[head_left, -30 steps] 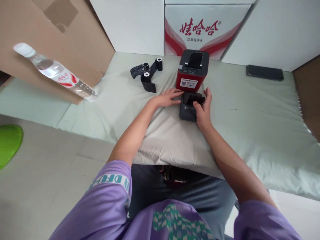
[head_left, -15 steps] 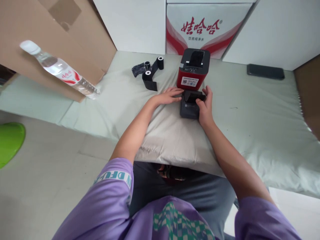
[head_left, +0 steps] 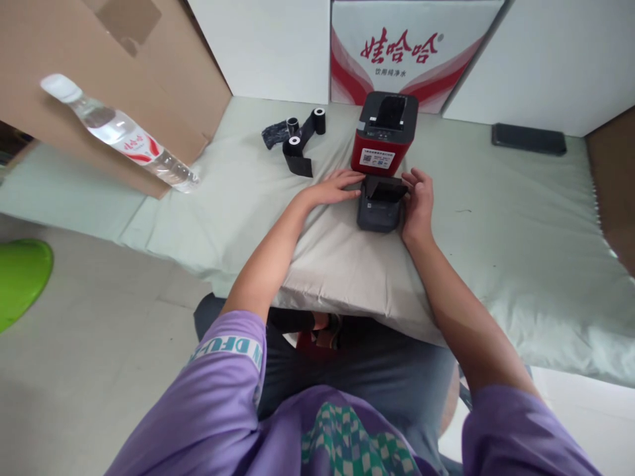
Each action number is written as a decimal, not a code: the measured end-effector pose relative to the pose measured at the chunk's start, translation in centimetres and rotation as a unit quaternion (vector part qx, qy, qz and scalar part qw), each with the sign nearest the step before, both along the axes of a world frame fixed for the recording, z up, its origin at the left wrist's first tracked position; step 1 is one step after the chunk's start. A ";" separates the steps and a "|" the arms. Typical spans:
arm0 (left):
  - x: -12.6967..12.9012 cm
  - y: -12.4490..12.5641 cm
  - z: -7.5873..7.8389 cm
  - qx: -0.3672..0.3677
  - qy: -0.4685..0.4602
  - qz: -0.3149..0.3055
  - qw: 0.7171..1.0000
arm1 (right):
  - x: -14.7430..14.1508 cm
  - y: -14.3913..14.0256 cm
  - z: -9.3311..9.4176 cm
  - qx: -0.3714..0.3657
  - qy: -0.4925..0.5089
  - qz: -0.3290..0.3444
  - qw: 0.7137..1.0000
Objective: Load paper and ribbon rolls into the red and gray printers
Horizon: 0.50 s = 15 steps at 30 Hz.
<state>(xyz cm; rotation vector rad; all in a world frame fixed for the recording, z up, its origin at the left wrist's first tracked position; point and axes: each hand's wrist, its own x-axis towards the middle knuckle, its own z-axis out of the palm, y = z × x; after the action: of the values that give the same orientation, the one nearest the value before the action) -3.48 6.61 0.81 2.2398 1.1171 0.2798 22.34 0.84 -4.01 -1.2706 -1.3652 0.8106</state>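
A small dark-grey printer (head_left: 378, 219) sits on the cloth-covered surface, with a glossy black strip or flap standing up at its top. My left hand (head_left: 333, 188) lies flat to its left, fingers stretched so that the tips reach its left side. On the opposite side, my right hand (head_left: 418, 206) rests by the printer's right edge with the fingers loosely bent and apart. Whether its thumb touches the casing is hard to see. Directly behind stands a larger red and black printer (head_left: 381, 135), a black strip showing in its top and a white label on its front.
Left of the printers lie black ribbon rolls (head_left: 297, 162) with crumpled black film. A water bottle (head_left: 133, 142) leans by a cardboard box (head_left: 163, 86) at left. A dark phone-like slab (head_left: 528, 139) lies at right. White boxes (head_left: 278, 46) line the back.
My right thumb has come off the black strip on the small printer, and that hand has shifted slightly right. My left hand has stayed in place. The view has tilted slightly.
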 end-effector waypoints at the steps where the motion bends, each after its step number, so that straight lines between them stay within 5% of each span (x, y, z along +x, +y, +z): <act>1: 0.0 -0.1 0.0 0.001 -0.006 0.002 1.000 | 0.1 0.1 0.1 -0.007 0.009 0.003 1.000; 8: -0.2 0.3 -1.3 0.013 -0.052 -0.007 0.999 | 0.4 1.3 -0.3 -0.030 0.076 0.054 0.995; 15: -0.3 0.6 -2.6 0.042 -0.092 0.004 0.995 | 2.2 0.9 1.5 -0.019 -0.021 0.147 0.989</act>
<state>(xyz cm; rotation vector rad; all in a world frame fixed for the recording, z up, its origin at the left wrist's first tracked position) -3.75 7.23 -1.79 2.2306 1.0322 0.5345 24.50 1.75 -2.48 -1.1341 -1.6016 1.0202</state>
